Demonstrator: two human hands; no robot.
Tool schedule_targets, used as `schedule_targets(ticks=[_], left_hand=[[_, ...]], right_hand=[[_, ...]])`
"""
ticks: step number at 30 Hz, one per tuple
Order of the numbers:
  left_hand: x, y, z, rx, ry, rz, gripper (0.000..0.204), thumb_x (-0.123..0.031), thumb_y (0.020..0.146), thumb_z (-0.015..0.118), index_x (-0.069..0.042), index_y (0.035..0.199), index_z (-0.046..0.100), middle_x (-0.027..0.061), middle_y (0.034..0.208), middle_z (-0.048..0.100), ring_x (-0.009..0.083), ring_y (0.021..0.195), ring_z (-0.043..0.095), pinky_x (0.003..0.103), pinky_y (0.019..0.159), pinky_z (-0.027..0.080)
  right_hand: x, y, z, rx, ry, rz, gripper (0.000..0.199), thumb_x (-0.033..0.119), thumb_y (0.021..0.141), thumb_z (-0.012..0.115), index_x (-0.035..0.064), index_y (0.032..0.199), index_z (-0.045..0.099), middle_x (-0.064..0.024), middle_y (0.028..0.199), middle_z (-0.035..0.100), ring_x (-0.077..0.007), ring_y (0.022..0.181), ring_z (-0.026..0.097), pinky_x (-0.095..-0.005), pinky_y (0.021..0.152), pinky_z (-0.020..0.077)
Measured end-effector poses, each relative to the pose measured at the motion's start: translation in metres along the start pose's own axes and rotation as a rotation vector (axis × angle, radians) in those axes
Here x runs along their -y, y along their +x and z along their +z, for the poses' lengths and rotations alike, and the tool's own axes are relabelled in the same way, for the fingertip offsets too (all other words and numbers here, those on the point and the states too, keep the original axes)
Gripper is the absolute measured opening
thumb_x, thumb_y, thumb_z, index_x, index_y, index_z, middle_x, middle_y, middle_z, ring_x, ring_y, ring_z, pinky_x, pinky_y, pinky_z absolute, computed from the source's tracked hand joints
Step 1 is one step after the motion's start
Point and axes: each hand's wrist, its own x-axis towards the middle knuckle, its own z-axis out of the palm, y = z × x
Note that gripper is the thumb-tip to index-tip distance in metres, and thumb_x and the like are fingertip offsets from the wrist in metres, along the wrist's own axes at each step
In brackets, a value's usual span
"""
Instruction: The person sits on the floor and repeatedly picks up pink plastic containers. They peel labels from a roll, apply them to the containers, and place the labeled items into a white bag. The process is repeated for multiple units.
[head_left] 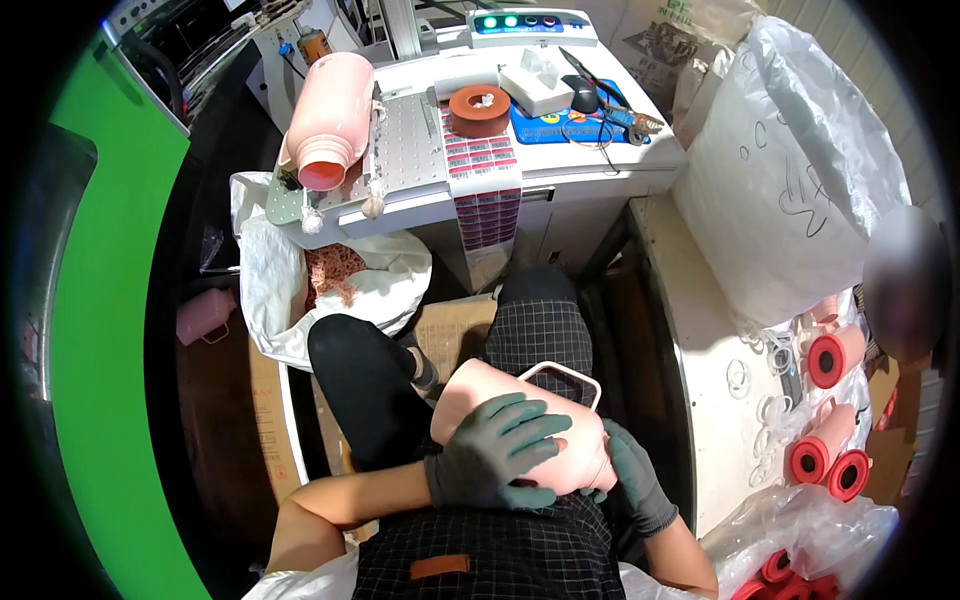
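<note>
A pink plastic jug (pixel 480 395) with a handle lies across my lap. My left hand (pixel 495 450), in a dark green glove, is spread over the top of the jug and presses on it. My right hand (pixel 635 480), also gloved, grips the jug's end from the right side. Another pink jug (pixel 328 120) lies on its side on the white workbench (pixel 600 170) ahead, its open mouth facing me.
A strip of red and white stickers (pixel 480 170) hangs over the bench edge beside a brown tape roll (pixel 478 108). A white bag of pink scraps (pixel 335 275) sits on the floor at left. Pink jugs with red caps (pixel 830 400) and a large white sack (pixel 790 170) crowd the right.
</note>
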Motion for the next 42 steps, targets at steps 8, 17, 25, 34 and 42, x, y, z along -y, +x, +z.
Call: schedule_targets(ticks=[8, 17, 25, 34, 42], left_hand=[[0.154, 0.064, -0.033, -0.559, -0.517, -0.785, 0.045, -0.023, 0.094, 0.079, 0.001, 0.125, 0.057, 0.0143, 0.117, 0.066, 0.0142, 0.100, 0.062, 0.029, 0.089, 0.052], [0.276, 0.058, 0.000, -0.554, -0.521, -0.709, 0.055, -0.013, 0.082, 0.088, -0.001, 0.120, 0.050, 0.0083, 0.103, 0.065, 0.0127, 0.082, 0.063, 0.028, 0.072, 0.055], [0.260, 0.098, -0.047, -0.527, -0.018, -0.625, 0.044, -0.010, 0.088, 0.079, -0.001, 0.129, 0.065, 0.0025, 0.089, 0.067, 0.0087, 0.078, 0.060, 0.026, 0.079, 0.053], [0.251, 0.096, -0.044, -0.530, 0.027, -0.650, 0.026, -0.012, 0.088, 0.081, -0.002, 0.111, 0.072, 0.0069, 0.094, 0.072, 0.0133, 0.083, 0.069, 0.029, 0.080, 0.056], [0.179, 0.066, 0.004, -0.741, -0.735, -0.770, 0.012, -0.001, 0.089, 0.077, -0.002, 0.101, 0.074, 0.0030, 0.095, 0.069, 0.0121, 0.077, 0.066, 0.023, 0.069, 0.052]], right_hand=[[-0.014, 0.021, -0.024, -0.360, 0.048, -0.726, 0.080, 0.038, 0.101, 0.060, -0.0051, 0.160, 0.028, -0.0223, 0.157, 0.043, -0.0296, 0.142, 0.047, -0.0428, 0.118, 0.0388], [-0.039, 0.055, -0.020, -0.632, -0.565, -0.843, 0.111, 0.023, 0.075, 0.087, -0.0030, 0.161, 0.024, -0.0251, 0.155, 0.043, -0.0327, 0.140, 0.050, -0.0433, 0.113, 0.0451], [-0.022, 0.050, -0.005, -0.620, -0.804, -0.964, 0.114, 0.031, 0.072, 0.092, 0.0103, 0.163, 0.028, -0.0310, 0.162, 0.029, -0.0450, 0.142, 0.047, -0.0502, 0.107, 0.0519], [-0.027, 0.045, 0.013, -0.715, -0.908, -0.986, 0.112, 0.034, 0.071, 0.093, 0.0173, 0.163, 0.030, -0.0345, 0.160, 0.029, -0.0523, 0.135, 0.050, -0.0522, 0.098, 0.0559], [-0.036, 0.045, 0.019, -0.744, -0.963, -1.028, 0.109, 0.033, 0.074, 0.093, 0.0197, 0.163, 0.031, -0.0336, 0.160, 0.027, -0.0508, 0.135, 0.049, -0.0524, 0.099, 0.0544]])
